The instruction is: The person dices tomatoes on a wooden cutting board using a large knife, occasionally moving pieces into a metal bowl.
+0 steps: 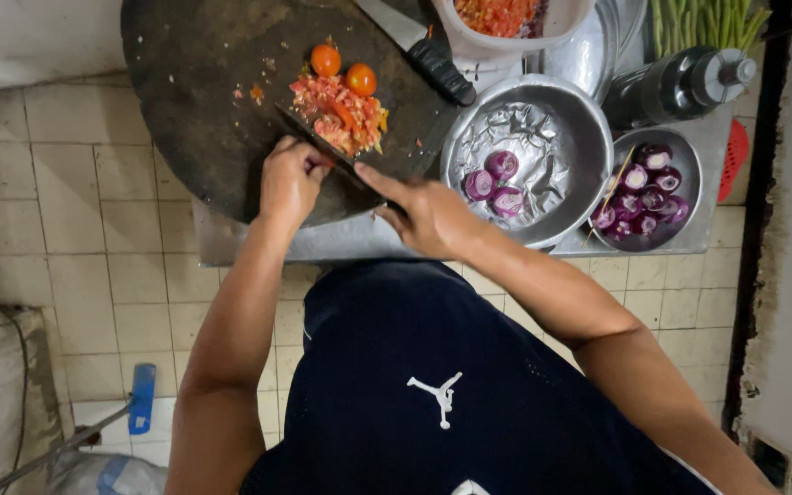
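Forearms reach up from the bottom of the head view and converge over the near edge of a round dark chopping board (pixel 203 101). The left hand (pixel 291 181) is curled, knuckles up, with its fingertips pressing on the spine of a knife (pixel 323 147). The right hand (pixel 428 215) sits just to its right, closed around the knife's handle, thumb stretched along the top toward the blade. The blade runs diagonally up and left, its far end touching a heap of chopped tomato (pixel 341 112). Two whole cherry tomatoes (pixel 343 70) rest against the far side of that heap.

Much of the board left of the heap is bare, apart from a few scattered bits. To the right it is crowded: a second knife with a black handle (pixel 440 70) lies on the board's far right edge, and a foil-lined metal bowl (pixel 561 119) with three peeled shallots (pixel 495 183) sits just beside the right hand. Farther right stand a smaller bowl of shallots (pixel 689 156) and a dark bottle (pixel 680 84). Tiled floor (pixel 103 211) lies below the counter.
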